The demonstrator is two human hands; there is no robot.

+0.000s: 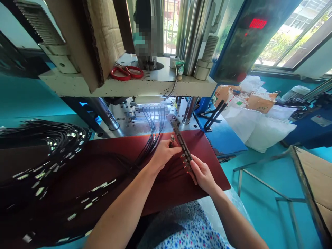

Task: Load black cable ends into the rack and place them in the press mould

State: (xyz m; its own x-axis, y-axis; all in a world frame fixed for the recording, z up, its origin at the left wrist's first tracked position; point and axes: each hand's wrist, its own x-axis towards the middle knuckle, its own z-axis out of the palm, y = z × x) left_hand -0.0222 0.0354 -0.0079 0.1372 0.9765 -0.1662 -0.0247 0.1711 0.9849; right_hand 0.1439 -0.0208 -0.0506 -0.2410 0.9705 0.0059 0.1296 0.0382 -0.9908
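left hand [163, 153] pinching plug [172, 139], right hand [203, 175] holding bar [181, 142], cables [152, 136] alongside, scissors [127, 72] above

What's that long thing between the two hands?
In the head view, a long dark bar with small metal plugs in it lies between the left hand, pinching a cable plug, and the right hand, gripping its near end.

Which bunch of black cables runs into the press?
The small bunch by the left hand, fanning in under the white press plate; the big heap at far left lies loose.
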